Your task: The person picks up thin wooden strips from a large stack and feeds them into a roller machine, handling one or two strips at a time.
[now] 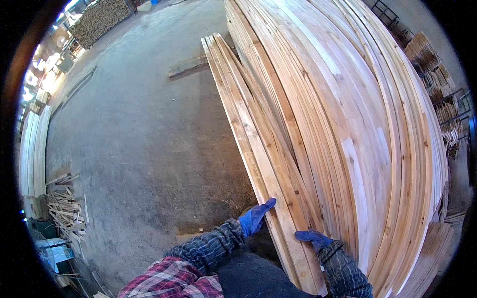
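A narrow bundle of long wooden boards (258, 146) lies lengthwise in front of me, beside a much larger lumber stack. My left hand (254, 218), in a blue glove, grips the bundle's left edge. Its thumb side lies over the top, and the other fingers are partly hidden along the side. From the right, my right hand (314, 239), also gloved in blue, holds the bundle at its right edge nearer my body. Its upper digits press on the top face, while the rest are hidden by the wood.
The large lumber stack (318, 94) fills the right side. A short timber (188, 66) lies on the concrete floor (134, 134) beyond the bundle. Scrap sticks (67, 211) and pale boards (34, 151) are at the left. More piled wood (102, 21) stands far left.
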The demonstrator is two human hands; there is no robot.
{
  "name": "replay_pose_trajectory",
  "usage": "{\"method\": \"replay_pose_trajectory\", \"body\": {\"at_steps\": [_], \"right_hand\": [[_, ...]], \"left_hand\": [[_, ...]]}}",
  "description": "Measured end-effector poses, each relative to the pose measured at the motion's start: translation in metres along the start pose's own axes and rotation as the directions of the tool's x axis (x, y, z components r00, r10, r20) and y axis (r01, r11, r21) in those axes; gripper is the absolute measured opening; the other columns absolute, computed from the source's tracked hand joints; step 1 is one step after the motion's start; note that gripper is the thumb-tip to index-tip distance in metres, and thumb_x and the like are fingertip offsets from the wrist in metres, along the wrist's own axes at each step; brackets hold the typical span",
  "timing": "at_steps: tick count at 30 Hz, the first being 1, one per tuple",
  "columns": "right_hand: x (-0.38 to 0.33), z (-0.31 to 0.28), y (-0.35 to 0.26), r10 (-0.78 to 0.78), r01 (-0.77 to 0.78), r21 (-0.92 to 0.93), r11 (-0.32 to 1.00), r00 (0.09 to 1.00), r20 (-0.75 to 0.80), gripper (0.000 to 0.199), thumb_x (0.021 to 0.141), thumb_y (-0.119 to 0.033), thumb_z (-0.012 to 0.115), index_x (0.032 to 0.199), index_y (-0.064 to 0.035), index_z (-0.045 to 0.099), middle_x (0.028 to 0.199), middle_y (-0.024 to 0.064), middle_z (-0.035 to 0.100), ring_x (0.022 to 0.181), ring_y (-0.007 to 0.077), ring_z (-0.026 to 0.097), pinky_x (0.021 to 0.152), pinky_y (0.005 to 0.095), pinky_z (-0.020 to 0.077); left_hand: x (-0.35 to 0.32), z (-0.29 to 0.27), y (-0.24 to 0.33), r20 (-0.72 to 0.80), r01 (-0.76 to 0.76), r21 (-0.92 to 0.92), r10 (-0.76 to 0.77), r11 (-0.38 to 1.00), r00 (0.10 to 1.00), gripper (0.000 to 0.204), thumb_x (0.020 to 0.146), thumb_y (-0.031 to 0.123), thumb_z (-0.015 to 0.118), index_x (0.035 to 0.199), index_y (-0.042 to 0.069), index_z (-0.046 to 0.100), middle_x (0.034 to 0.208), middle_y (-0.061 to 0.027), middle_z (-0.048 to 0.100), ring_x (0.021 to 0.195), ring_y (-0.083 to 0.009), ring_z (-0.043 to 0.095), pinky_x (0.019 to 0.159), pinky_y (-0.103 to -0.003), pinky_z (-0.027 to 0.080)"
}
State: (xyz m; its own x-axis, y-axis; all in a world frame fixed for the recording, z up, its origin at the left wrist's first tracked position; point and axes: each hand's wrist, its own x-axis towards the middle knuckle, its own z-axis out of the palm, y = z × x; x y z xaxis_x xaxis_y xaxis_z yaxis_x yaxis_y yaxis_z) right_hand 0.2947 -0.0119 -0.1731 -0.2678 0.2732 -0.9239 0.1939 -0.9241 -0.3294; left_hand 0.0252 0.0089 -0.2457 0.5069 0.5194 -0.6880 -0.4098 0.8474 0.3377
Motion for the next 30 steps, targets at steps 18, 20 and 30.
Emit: {"method": "replay_pose_trajectory", "body": {"at_steps": [18,20,30], "right_hand": [[-0.052,0.034,-0.037,0.066,-0.064,0.076,0.995,0.998,-0.020,0.063,0.087,-0.039,0.074,0.130,0.0044,0.059,0.116,0.0141,0.070,0.102,0.0238,0.067,0.094,0.0347,0.0529],[-0.045,0.042,-0.033,-0.023,0.023,-0.053,0.998,1.000,-0.006,0.070,0.088,-0.041,0.074,0.136,0.0059,0.053,0.119,0.0137,0.068,0.104,0.0220,0.065,0.094,0.0333,0.0510],[-0.052,0.043,-0.056,-0.098,0.012,-0.466,0.885,0.982,-0.160,0.084,0.081,-0.054,0.077,0.134,0.0075,0.054,0.124,0.0190,0.065,0.113,0.0269,0.062,0.099,0.0365,0.0473]], "left_hand": [[0.052,0.017,-0.025,-0.103,-0.146,-0.571,0.106,0.808,0.989,0.087,0.087,0.079,0.048,0.145,0.013,0.049,0.135,-0.0131,0.060,0.122,-0.0318,0.057,0.106,-0.050,0.046],[0.034,0.027,-0.003,0.032,-0.174,-0.542,0.228,0.822,0.973,0.106,0.074,0.092,0.044,0.146,0.013,0.048,0.138,-0.0149,0.058,0.123,-0.0352,0.057,0.107,-0.052,0.045],[0.013,0.003,-0.005,0.108,-0.140,-0.499,0.221,0.855,0.969,0.107,0.075,0.084,0.058,0.151,0.011,0.039,0.144,-0.0169,0.053,0.128,-0.0355,0.053,0.112,-0.051,0.041]]}}
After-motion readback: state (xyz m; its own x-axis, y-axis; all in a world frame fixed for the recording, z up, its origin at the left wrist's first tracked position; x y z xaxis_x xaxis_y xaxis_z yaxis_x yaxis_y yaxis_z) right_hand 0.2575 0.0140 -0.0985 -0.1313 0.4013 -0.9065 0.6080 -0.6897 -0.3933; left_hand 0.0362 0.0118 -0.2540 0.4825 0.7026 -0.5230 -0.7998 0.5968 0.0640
